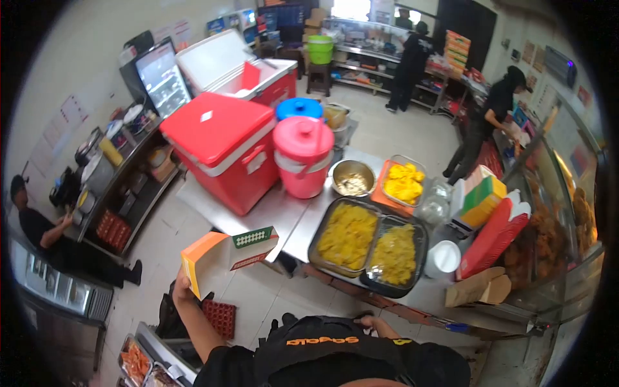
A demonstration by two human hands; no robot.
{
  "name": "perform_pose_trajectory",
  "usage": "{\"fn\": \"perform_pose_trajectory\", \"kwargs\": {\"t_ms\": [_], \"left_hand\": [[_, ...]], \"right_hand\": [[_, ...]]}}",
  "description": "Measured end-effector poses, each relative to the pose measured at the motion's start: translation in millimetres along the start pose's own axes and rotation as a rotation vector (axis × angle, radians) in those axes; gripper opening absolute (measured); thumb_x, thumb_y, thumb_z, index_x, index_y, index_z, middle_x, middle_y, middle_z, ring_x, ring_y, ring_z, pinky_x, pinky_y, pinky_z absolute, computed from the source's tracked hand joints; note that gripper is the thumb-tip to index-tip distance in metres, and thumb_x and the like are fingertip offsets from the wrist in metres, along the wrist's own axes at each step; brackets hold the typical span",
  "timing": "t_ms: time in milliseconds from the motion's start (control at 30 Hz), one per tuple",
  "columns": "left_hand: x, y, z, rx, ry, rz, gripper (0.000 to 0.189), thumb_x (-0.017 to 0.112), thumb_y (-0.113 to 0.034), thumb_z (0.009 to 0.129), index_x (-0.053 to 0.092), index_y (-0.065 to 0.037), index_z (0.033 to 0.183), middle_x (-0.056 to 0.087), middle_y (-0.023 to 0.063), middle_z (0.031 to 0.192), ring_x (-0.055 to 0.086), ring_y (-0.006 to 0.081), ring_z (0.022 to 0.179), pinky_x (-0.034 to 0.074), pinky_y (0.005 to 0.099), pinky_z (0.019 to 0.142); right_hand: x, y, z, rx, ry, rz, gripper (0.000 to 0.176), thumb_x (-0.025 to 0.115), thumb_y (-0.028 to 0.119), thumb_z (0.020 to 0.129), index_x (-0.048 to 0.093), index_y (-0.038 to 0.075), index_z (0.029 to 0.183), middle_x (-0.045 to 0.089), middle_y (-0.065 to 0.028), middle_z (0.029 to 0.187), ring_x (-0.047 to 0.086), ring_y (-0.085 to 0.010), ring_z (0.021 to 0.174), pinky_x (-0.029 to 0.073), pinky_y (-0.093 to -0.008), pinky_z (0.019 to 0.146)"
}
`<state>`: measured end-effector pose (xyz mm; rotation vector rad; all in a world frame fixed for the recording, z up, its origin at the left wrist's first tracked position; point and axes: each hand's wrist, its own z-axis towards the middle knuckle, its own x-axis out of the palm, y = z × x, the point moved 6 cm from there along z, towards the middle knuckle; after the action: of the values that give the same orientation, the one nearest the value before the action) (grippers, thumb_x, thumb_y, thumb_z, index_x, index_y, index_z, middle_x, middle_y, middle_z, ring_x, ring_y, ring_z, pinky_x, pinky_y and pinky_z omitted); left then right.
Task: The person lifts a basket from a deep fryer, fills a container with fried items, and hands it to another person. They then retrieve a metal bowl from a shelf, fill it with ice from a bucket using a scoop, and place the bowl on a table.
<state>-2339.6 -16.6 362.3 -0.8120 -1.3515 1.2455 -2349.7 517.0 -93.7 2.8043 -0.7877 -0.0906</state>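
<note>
My left hand [181, 289] is raised over the floor and grips an open orange-and-white paper food box [222, 255] by its lower corner. The box lies tilted, its open flap pointing at the steel counter [271, 213]. My right hand [379, 324] is low against the counter's near edge, mostly hidden by my black shirt, and its fingers are not clear. Just beyond it sit two dark trays of yellow food [348, 236] [394, 255] side by side.
The counter bears a red cooler box [222, 145], a pink jug [303, 155], a metal bowl [353, 177], a glass dish of yellow food [403, 181], stacked boxes [485, 201] and a white lid [443, 257]. A fried-food display [554, 238] stands right. A person [39, 226] sits left; two people [409, 61] [490, 116] work behind.
</note>
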Motion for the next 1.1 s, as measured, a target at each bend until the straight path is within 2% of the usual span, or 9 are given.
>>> {"fn": "perform_pose_trajectory", "kwargs": {"t_ms": [67, 100, 133, 200, 433, 633, 733, 800, 1100], "left_hand": [[-65.8, 17.4, -33.2, -0.015, -0.159, -0.083, 0.083, 0.067, -0.051, 0.066, 0.038, -0.001, 0.125, 0.050, 0.0088, 0.117, 0.049, 0.0179, 0.108, 0.039, 0.0330, 0.092], [-98.0, 31.8, -59.3, -0.023, -0.259, -0.127, 0.078, 0.065, -0.050, 0.069, 0.039, -0.001, 0.124, 0.051, 0.0089, 0.116, 0.050, 0.0179, 0.107, 0.040, 0.0332, 0.091], [-129.4, 47.6, -91.1, -0.026, -0.372, -0.168, 0.073, 0.063, -0.048, 0.073, 0.039, -0.001, 0.124, 0.052, 0.0090, 0.115, 0.052, 0.0179, 0.105, 0.041, 0.0335, 0.091], [-170.2, 71.7, -104.4, 0.018, -0.542, -0.288, 0.050, 0.045, -0.041, 0.087, 0.043, -0.004, 0.121, 0.055, 0.0069, 0.113, 0.054, 0.0176, 0.101, 0.043, 0.0343, 0.088], [-201.9, 67.0, -118.7, 0.143, -0.634, -0.652, 0.062, 0.039, -0.054, 0.086, 0.036, -0.010, 0.130, 0.046, 0.0081, 0.125, 0.045, 0.0246, 0.113, 0.033, 0.0445, 0.096], [-261.2, 79.2, -104.3, 0.158, -0.827, -0.612, 0.058, 0.038, -0.049, 0.088, 0.035, -0.009, 0.130, 0.046, 0.0070, 0.127, 0.046, 0.0202, 0.113, 0.036, 0.0386, 0.093], [-306.9, 88.6, -86.0, 0.150, -0.791, -0.619, 0.062, 0.039, -0.049, 0.088, 0.028, -0.008, 0.134, 0.040, 0.0110, 0.131, 0.041, 0.0269, 0.119, 0.033, 0.0449, 0.098], [-342.2, 83.4, -63.0, 0.125, -0.752, -0.590, 0.064, 0.040, -0.050, 0.087, 0.026, -0.010, 0.135, 0.038, 0.0123, 0.132, 0.041, 0.0281, 0.118, 0.034, 0.0474, 0.097], [-526.3, 31.7, 5.0, -0.037, -0.753, -0.315, 0.061, 0.047, -0.038, 0.088, 0.026, -0.004, 0.134, 0.036, 0.0079, 0.132, 0.041, 0.0214, 0.117, 0.032, 0.0386, 0.097]], "right_hand": [[25.0, 14.8, 120.7, -0.107, 0.181, 0.002, 0.062, 0.046, 0.048, 0.083, 0.047, 0.002, 0.124, 0.046, -0.0144, 0.127, 0.044, -0.0319, 0.116, 0.033, -0.0440, 0.097], [33.3, 105.2, -3.2, 0.000, -0.030, -0.358, 0.057, 0.045, 0.046, 0.083, 0.053, 0.001, 0.117, 0.051, -0.0157, 0.121, 0.048, -0.0298, 0.112, 0.036, -0.0434, 0.093], [36.7, 115.9, 96.7, -0.257, 0.060, -0.827, 0.054, 0.043, 0.045, 0.085, 0.054, 0.001, 0.114, 0.053, -0.0177, 0.118, 0.050, -0.0302, 0.108, 0.038, -0.0438, 0.089], [71.8, 239.8, 4.9, -0.401, -0.047, -0.881, 0.050, 0.041, 0.043, 0.087, 0.055, 0.003, 0.113, 0.054, -0.0174, 0.116, 0.051, -0.0324, 0.105, 0.039, -0.0399, 0.088], [211.7, 533.8, -154.9, -1.203, 0.061, -0.296, 0.020, 0.054, 0.019, 0.086, 0.056, 0.003, 0.099, 0.053, 0.0019, 0.075, 0.046, -0.0068, 0.066, 0.041, -0.0220, 0.060], [319.8, 675.3, -169.9, -1.264, 0.100, -0.616, 0.030, 0.055, 0.020, 0.086, 0.052, -0.001, 0.109, 0.060, -0.0090, 0.095, 0.056, -0.0123, 0.089, 0.045, -0.0261, 0.075], [375.2, 725.1, -163.5, -0.934, 0.436, -0.628, 0.046, 0.059, 0.026, 0.083, 0.046, -0.005, 0.115, 0.059, -0.0141, 0.102, 0.056, -0.0196, 0.095, 0.044, -0.0302, 0.084], [394.2, 769.6, -118.2, -1.128, 0.323, -0.765, 0.058, 0.061, 0.035, 0.080, 0.044, -0.006, 0.117, 0.057, -0.0202, 0.108, 0.057, -0.0263, 0.096, 0.045, -0.0341, 0.081], [466.9, 990.7, -104.6, -1.316, 0.267, -0.707, 0.028, 0.056, 0.018, 0.079, 0.058, 0.000, 0.101, 0.064, -0.0180, 0.085, 0.063, -0.0283, 0.079, 0.048, -0.0355, 0.072]]}}
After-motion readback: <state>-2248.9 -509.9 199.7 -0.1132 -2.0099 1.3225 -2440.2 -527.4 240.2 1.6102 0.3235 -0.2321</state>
